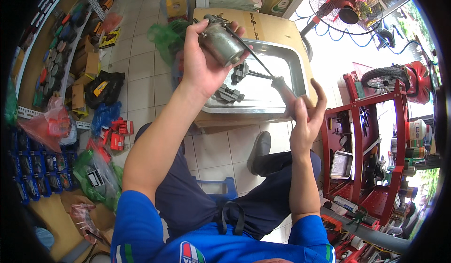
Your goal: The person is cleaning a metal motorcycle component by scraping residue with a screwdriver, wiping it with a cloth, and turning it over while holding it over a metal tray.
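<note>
Left hand [199, 65] gripped motor [221, 42] round its body; looked heavy, rigid, greasy. Right hand [305, 115] loosely pinched screwdriver [275, 77] handle.

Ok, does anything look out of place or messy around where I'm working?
Nothing looks damaged or spilled. The left hand holds a metal cylinder, the right hand a screwdriver. Loose parts lie in the steel tray; bags clutter the floor.

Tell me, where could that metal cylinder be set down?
The metal tray has bare room along its right half, beside the small parts at its left. The floor tiles below the box are also free. The floor at left is crowded with bags and boxes.
</note>
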`<action>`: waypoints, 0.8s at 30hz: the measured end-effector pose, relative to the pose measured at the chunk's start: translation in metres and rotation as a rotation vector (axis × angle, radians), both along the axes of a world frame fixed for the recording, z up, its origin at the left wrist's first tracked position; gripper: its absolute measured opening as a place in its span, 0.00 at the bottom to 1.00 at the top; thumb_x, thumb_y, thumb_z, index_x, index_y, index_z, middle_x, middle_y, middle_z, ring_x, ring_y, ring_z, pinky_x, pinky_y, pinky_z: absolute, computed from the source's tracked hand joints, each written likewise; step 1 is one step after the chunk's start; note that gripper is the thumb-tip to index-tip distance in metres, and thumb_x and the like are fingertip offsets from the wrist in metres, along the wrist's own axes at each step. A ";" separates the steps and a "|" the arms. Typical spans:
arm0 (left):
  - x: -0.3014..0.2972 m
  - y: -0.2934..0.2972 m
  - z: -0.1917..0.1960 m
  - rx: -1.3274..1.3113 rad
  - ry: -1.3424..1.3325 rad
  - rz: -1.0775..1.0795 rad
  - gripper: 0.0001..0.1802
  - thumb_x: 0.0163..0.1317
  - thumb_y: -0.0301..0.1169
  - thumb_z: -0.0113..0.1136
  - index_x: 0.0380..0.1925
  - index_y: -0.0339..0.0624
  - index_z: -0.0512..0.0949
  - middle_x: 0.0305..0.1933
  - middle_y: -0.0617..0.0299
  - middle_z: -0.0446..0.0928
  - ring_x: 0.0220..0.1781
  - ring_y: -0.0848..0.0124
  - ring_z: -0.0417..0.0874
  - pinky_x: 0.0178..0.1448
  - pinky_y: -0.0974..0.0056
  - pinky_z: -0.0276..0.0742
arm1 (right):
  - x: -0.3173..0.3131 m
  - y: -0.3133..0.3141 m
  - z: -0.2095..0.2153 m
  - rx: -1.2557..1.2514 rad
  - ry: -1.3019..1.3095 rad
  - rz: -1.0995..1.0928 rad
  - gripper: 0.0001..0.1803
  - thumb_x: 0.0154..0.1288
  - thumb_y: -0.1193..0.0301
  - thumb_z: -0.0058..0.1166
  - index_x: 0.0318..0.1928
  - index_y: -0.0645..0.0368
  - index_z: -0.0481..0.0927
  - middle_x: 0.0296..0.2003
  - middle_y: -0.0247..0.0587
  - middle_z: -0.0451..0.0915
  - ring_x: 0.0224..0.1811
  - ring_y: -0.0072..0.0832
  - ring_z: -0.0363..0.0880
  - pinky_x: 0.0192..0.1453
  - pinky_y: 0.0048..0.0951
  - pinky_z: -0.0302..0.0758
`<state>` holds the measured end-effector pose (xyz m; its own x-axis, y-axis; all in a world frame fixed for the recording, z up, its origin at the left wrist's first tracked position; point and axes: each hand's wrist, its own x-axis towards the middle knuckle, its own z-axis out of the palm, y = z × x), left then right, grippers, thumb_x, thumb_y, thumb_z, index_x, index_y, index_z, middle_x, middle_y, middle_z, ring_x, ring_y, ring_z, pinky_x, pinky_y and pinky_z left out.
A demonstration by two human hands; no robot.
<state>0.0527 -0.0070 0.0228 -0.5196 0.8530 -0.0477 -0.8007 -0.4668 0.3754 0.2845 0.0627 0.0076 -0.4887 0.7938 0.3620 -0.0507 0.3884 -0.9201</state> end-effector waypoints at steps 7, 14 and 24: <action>0.003 0.002 -0.002 -0.008 -0.055 -0.004 0.27 0.65 0.47 0.55 0.54 0.37 0.71 0.55 0.55 0.78 0.60 0.64 0.79 0.67 0.44 0.76 | -0.005 -0.016 0.002 0.135 0.087 0.045 0.41 0.78 0.43 0.36 0.74 0.66 0.54 0.44 0.51 0.83 0.23 0.21 0.73 0.27 0.20 0.75; -0.005 -0.001 -0.002 0.013 -0.048 0.014 0.23 0.66 0.47 0.55 0.49 0.39 0.73 0.51 0.57 0.79 0.58 0.65 0.80 0.62 0.44 0.78 | -0.002 -0.014 0.010 -0.052 -0.119 -0.001 0.31 0.83 0.51 0.32 0.70 0.64 0.65 0.38 0.44 0.85 0.16 0.12 0.59 0.18 0.16 0.55; -0.001 0.002 -0.005 0.021 -0.062 -0.009 0.27 0.66 0.48 0.55 0.54 0.36 0.71 0.54 0.55 0.77 0.58 0.64 0.79 0.67 0.45 0.74 | 0.008 -0.008 0.007 0.018 -0.065 0.081 0.48 0.75 0.34 0.34 0.75 0.63 0.54 0.42 0.44 0.81 0.30 0.20 0.74 0.33 0.21 0.69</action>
